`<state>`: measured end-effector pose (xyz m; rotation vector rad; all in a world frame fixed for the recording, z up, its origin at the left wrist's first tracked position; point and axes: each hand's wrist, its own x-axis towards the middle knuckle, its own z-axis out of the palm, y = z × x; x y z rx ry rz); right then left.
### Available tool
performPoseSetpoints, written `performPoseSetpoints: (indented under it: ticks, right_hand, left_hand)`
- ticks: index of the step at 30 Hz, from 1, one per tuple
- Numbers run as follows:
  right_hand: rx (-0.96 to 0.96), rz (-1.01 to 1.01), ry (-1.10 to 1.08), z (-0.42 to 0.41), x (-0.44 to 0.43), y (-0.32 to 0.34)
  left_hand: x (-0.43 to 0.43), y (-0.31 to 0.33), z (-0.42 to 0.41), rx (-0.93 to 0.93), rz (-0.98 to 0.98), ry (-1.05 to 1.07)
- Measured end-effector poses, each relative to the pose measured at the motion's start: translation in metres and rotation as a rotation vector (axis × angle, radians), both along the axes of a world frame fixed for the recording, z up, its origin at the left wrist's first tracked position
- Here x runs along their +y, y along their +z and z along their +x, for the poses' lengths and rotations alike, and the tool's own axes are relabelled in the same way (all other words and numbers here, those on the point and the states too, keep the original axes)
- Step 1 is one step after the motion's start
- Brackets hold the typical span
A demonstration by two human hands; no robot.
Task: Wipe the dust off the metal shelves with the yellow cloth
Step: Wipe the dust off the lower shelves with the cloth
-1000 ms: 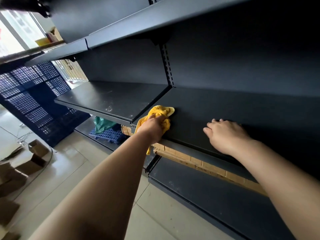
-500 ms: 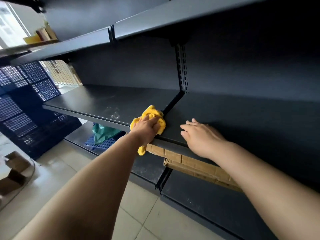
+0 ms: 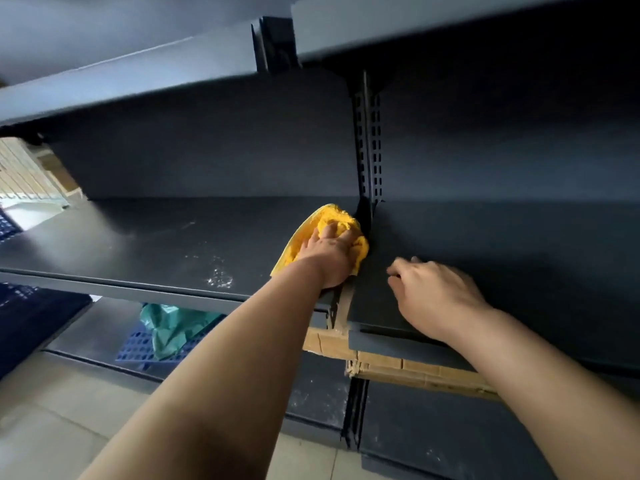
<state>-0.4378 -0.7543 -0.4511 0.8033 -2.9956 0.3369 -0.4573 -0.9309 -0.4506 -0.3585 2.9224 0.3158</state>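
My left hand (image 3: 327,256) grips the bunched yellow cloth (image 3: 334,221) and presses it on the left dark metal shelf (image 3: 138,244), at its right end beside the slotted upright (image 3: 369,150). A patch of whitish dust (image 3: 220,273) lies on that shelf near its front edge, left of the cloth. On the adjoining right shelf (image 3: 519,258), close to the front edge, rests my right hand (image 3: 436,296) with its fingers loosely bent and nothing in it.
Another shelf (image 3: 138,77) hangs overhead. Below the wiped shelf are a cardboard strip (image 3: 408,372), a green bag (image 3: 173,323) on a blue perforated crate (image 3: 145,344), and a dusty bottom shelf (image 3: 450,438). Blue mesh panels (image 3: 20,306) stand at far left on the tiled floor (image 3: 52,427).
My left hand has pushed the cloth from the shelf's front edge back toward the upright. The view has come closer and shifted left. My right hand stays on the right shelf.
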Motion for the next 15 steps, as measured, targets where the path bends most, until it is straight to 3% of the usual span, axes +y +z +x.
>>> performPoseSetpoints:
  ticks: [3,5,8,10,12,15]
  right_hand:
    - [-0.011,0.036,-0.087,0.010,-0.015,0.004]
    - [-0.007,0.065,-0.127,0.012,-0.023,0.011]
    - [0.041,0.110,-0.171,0.002,-0.039,0.024]
    - [0.050,0.079,-0.146,-0.011,-0.061,0.031]
    - [-0.096,0.050,-0.032,-0.021,-0.089,0.029]
    - [-0.238,0.123,0.074,-0.032,-0.122,0.010]
  left_hand:
    - [-0.008,0.008,0.004,-0.039,0.053,-0.056]
    - [-0.019,0.013,0.007,-0.015,0.195,-0.102]
    - [-0.048,0.018,0.011,0.271,0.395,-0.038]
    - [-0.072,0.023,0.012,0.463,0.202,0.071]
    - [-0.095,0.020,0.014,0.449,-0.005,0.174]
    - [-0.121,0.008,0.019,0.431,-0.020,0.269]
